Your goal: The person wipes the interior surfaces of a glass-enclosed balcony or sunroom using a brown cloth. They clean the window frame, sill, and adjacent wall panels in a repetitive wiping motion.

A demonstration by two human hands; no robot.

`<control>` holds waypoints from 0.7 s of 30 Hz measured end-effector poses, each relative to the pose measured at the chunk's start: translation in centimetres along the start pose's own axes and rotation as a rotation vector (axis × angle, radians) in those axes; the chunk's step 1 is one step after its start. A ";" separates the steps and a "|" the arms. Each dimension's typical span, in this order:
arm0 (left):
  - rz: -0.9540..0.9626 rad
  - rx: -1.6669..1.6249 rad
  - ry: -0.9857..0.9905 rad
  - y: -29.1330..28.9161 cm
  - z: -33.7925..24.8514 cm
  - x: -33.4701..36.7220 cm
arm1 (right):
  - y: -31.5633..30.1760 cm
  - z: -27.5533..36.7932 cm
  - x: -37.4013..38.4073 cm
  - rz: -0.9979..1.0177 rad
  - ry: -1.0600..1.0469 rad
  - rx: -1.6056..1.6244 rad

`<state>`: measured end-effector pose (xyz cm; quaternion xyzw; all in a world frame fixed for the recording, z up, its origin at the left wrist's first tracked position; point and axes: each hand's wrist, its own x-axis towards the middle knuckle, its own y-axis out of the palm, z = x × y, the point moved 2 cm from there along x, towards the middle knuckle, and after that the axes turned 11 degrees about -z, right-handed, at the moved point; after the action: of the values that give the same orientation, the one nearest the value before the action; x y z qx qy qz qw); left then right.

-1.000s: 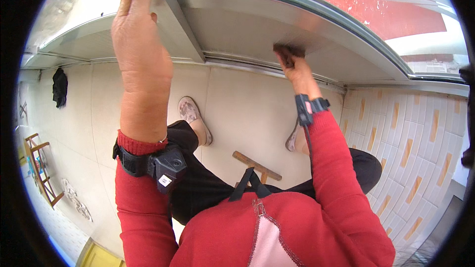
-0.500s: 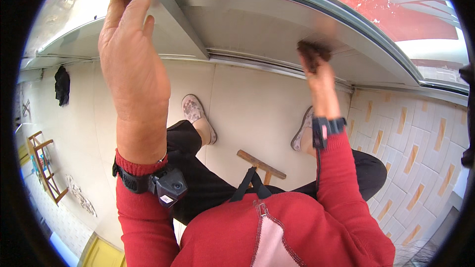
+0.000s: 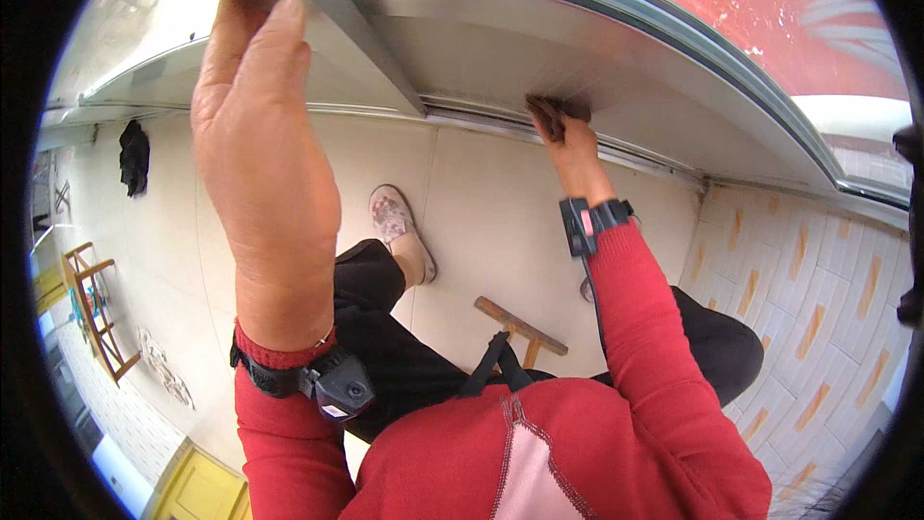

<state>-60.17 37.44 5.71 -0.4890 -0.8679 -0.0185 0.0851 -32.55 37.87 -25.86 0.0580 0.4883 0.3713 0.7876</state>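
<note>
My right hand (image 3: pixel 576 152) is closed on a dark brown cloth (image 3: pixel 549 116). It presses the cloth against the lower part of a smooth grey panel (image 3: pixel 462 43), close above the metal track (image 3: pixel 500 123) at the floor. A blurred reflection of the cloth shows on the panel. Up at the left, my left hand (image 3: pixel 265 135) lies with its fingers stretched out against the flat face beside a metal upright (image 3: pixel 351 29). Its fingertips touch the surface, and nothing shows in that hand.
Wooden stool legs (image 3: pixel 520 325) are beneath me, between my knees. A black cloth (image 3: pixel 134 159) lies on the pale floor (image 3: pixel 462 221) at the left, with a wooden stool (image 3: pixel 91 313) nearer. A tiled wall (image 3: pixel 780 289) bounds the right side. Glass (image 3: pixel 741 10) rises above the panel.
My right hand has moved left and slightly down along the panel with the cloth. The left hand stays against the surface by the upright. The view has shifted slightly.
</note>
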 end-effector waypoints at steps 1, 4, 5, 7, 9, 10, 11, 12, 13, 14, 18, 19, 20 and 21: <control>0.161 -0.209 0.065 0.4 -1.0 -0.1 | -1.0 -0.6 1.7 -0.080 0.032 0.005; -0.092 -0.131 -0.119 1.4 -2.2 -0.6 | -3.7 -1.5 5.1 -0.207 0.090 0.009; -0.266 -0.027 -0.231 2.3 -2.3 -1.3 | -4.1 -1.7 5.9 -0.187 0.081 -0.034; -0.326 -0.101 -0.325 2.7 -2.5 -0.8 | -3.8 -2.3 6.3 -0.246 0.080 -0.066; -0.328 -0.152 -0.384 2.6 -2.3 -0.6 | -1.7 -3.5 5.6 -0.154 0.096 -0.068; -0.284 -0.168 -0.328 2.6 -2.1 -0.6 | -0.1 -4.3 4.9 -0.122 0.097 -0.074; -0.239 -0.187 -0.273 2.2 -1.8 -0.6 | 1.8 -5.2 4.0 -0.090 0.100 -0.082; -0.162 -0.198 -0.144 2.1 -1.5 -0.9 | 3.6 -6.0 2.8 -0.060 0.104 -0.093; -0.095 -0.215 -0.084 1.5 -1.1 -0.9 | 5.3 -6.3 1.3 -0.078 0.102 -0.121; -0.027 -0.236 -0.026 0.9 -0.7 -0.8 | 7.2 -6.2 -0.6 0.063 0.104 -0.105; 0.038 -0.285 -0.107 -1.1 1.2 0.0 | 13.4 -2.4 -10.3 0.444 0.006 -0.175; 0.032 -0.297 -0.136 -1.4 1.3 0.1 | 14.6 -1.1 -12.4 0.435 -0.018 -0.207; 0.033 -0.318 -0.148 -1.6 1.4 0.1 | 15.5 0.1 -14.2 0.512 -0.044 -0.204; 0.061 -0.341 -0.137 -1.6 1.2 0.1 | 16.4 0.8 -15.6 0.626 -0.068 -0.177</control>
<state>-61.76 36.82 4.58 -0.5225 -0.8408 -0.1294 -0.0577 -44.43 39.82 -6.70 0.1490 0.3859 0.6341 0.6533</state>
